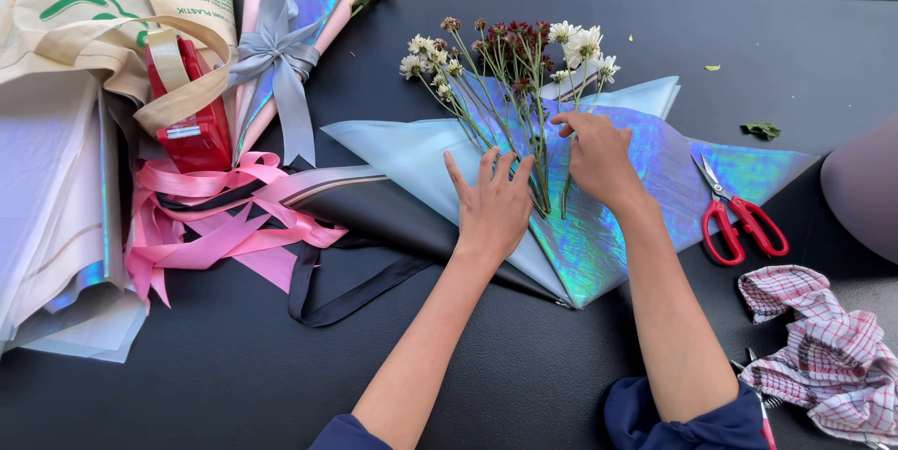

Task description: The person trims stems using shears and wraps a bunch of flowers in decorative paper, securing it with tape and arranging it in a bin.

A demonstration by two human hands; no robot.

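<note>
- On the shiny wrapping paper [599, 225], the left hand [493, 207] lies flat with the fingers spread. It grips nothing and only presses the paper down beside the lower ends of the flower stems [524, 132].
- At the right of the stems, the right hand [599, 158] pinches one thin stem with the fingertips, and the other fingers rest loosely on the paper.
- For good work, I judge that the flat hand should hold the paper steady, so the sheet does not slide on the dark table [234, 366].
- The pinching fingers should move one stem at a time and gently, because the stems look thin and may bend easily.
- The flowers [510, 48], white and dark red, fan out beyond the top edge of the paper; the heads should stay spread and the stem ends close together.
- Red scissors [739, 216] lie on the paper's right corner, near the right hand.
- A checked cloth [823, 347] lies further right.
- Pink ribbons [215, 225] and a red tape dispenser [192, 123] lie well apart on the left, beside a finished bouquet with a grey bow [281, 52].
</note>
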